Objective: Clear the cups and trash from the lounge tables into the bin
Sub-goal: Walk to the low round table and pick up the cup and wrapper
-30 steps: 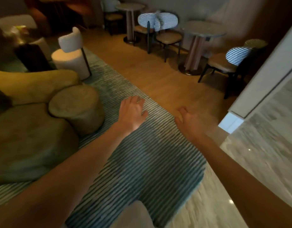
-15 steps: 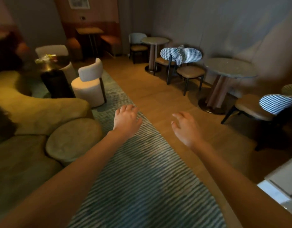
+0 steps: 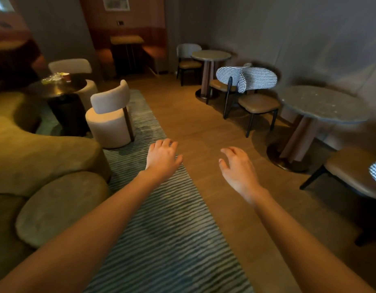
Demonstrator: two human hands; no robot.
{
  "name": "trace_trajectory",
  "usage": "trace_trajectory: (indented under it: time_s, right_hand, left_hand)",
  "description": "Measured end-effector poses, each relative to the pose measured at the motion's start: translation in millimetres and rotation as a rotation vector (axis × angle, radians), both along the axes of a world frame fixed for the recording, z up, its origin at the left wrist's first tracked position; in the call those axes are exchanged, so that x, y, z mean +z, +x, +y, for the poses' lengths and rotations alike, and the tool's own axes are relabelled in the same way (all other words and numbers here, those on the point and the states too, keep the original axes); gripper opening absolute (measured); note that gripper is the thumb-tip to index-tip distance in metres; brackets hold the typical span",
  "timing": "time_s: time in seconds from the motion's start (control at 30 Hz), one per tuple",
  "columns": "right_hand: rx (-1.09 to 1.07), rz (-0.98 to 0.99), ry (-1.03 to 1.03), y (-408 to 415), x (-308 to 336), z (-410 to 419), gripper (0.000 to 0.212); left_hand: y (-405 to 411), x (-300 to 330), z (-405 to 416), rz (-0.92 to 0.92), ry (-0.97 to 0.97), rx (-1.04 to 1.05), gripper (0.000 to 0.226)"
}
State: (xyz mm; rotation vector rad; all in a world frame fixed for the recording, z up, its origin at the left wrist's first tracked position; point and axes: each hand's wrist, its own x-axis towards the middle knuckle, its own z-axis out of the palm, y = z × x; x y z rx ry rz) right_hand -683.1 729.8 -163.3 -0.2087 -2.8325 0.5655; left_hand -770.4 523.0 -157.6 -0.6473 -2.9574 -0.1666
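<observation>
Both the left hand (image 3: 162, 158) and the right hand (image 3: 238, 169) are held out empty, fingers loosely spread and gripping nothing, while the cups and trash (image 3: 56, 77) are seen well beyond the left fingertips on the dark round table (image 3: 62, 89), far left.

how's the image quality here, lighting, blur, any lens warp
Head view: dim, warm lighting with deep shadow at the far left; the clutter on the dark round table is too soft to identify; wide-angle warp bends the walls and stretches both forearms; left hand and right hand are fairly sharp; the striped rug smears toward the bottom edge.
</observation>
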Motion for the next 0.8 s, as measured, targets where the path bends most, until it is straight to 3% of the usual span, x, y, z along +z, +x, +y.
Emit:
trace_trajectory:
  time_s: [0.3, 0.8]
  right_hand:
    - [0.182, -0.039, 0.033, -178, -5, 82, 0.043]
    - [0.295, -0.16, 0.027, -520, -32, 116, 0.045]
  left_hand:
    - [-148, -2, 76, -0.006, -0.019, 0.13, 0.05]
    - [-459, -39, 91, -0.112, -0.005, 0.257, 0.053]
